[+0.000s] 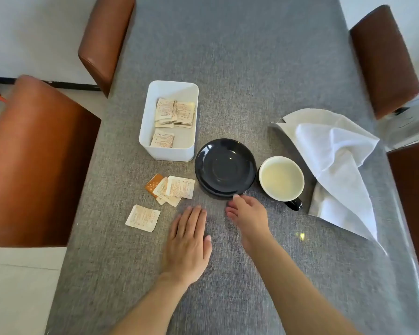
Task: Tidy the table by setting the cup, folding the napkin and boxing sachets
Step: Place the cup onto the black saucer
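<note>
A black saucer lies mid-table. To its right stands a black cup with a cream inside, its handle towards me. A rumpled white napkin lies unfolded at the right. A white box left of the saucer holds several sachets. More sachets lie loose in front of the box, one further sachet nearer me. My left hand rests flat on the cloth. My right hand reaches the saucer's near rim with relaxed fingers, fingertips at its edge.
A grey tablecloth covers the long table. Brown leather chairs stand at the left, far left, far right and right edge.
</note>
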